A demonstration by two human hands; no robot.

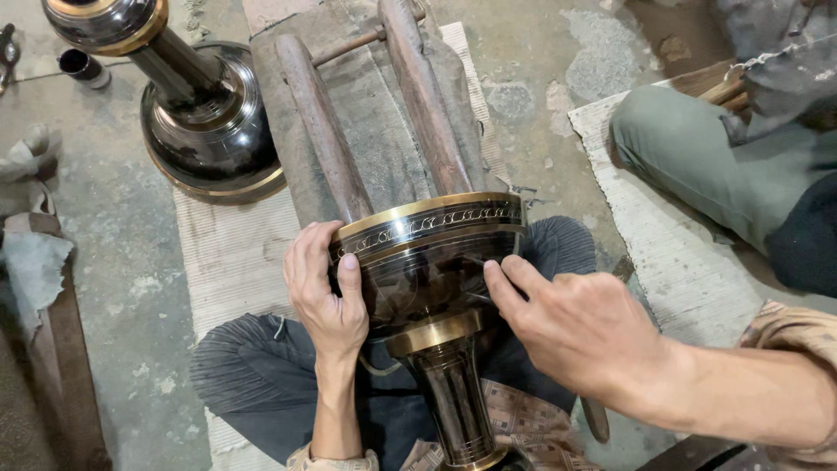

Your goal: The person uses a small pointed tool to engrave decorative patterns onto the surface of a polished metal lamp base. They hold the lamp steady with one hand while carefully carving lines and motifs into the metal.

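Left hand (324, 292) wraps around the side of the black-and-brass vase (432, 288), which lies across the lap, its wide end on two wooden rails (375, 122). Right hand (580, 327) pinches a thin tool (475, 262) against the dark body; a second vase (205, 113) stands on the floor, upper left.

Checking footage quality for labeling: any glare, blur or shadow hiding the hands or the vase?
Head view: sharp overall; soft even light, weak shadows. The black brass-banded vase mirrors its surroundings, with mild glare on its glossy body. Left hand crisp; right hand slightly soft, its thin tool barely discernible. Frame edges bend slightly.

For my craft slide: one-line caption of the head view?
Left hand steadies black brass-banded metal vase; right hand works its side.
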